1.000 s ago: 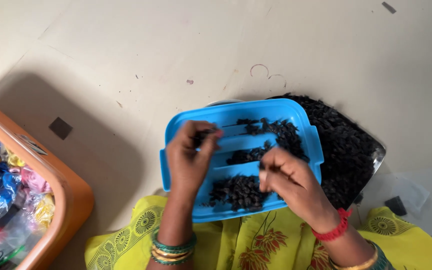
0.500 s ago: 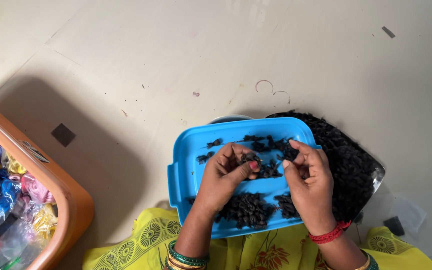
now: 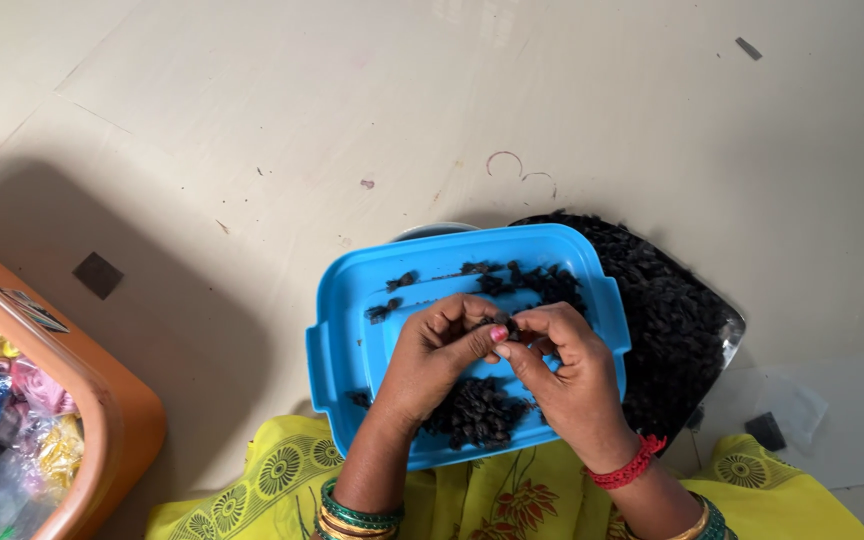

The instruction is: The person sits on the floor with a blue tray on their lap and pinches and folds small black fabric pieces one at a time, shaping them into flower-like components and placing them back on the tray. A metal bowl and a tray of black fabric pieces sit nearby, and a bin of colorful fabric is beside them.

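Both hands, left (image 3: 432, 362) and right (image 3: 562, 375), now pinch one dark piece (image 3: 505, 325) together over my blue lid (image 3: 342, 330); earlier I logged them apart.

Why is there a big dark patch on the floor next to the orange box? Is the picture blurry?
Head view: the patch is a soft shadow on the floor beside the orange box; light is even, no glare; both hands, left and right, and the blue tray look sharp.
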